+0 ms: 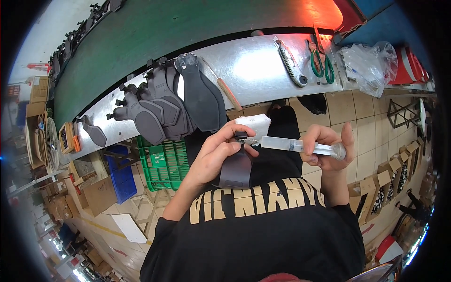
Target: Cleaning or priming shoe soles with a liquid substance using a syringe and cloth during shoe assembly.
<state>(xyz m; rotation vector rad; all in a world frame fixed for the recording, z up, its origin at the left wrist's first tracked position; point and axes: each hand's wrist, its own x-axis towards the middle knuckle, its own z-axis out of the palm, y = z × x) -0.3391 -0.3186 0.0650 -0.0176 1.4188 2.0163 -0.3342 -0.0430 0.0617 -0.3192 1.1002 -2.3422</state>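
Observation:
My left hand point(212, 157) is closed around a dark grey plastic part point(236, 171), whose narrow black end points up between thumb and fingers. A folded white cloth or paper pad point(256, 123) sits beside those fingertips; whether they grip it too I cannot tell. In my right hand point(329, 146) is a clear syringe point(282, 144), held almost level with its plunger end at the palm. The syringe's tip meets or nearly meets the part's narrow end. Both hands are in front of my black shirt, just off the metal ledge.
Similar dark grey parts point(157, 105) are heaped on the metal ledge point(225, 51), bordering a green conveyor belt point(188, 21). An orange-handled tool point(229, 94), a utility knife point(291, 63), green-handled scissors point(322, 61) and a plastic bag point(369, 66) lie there. Below stands a green crate point(164, 162).

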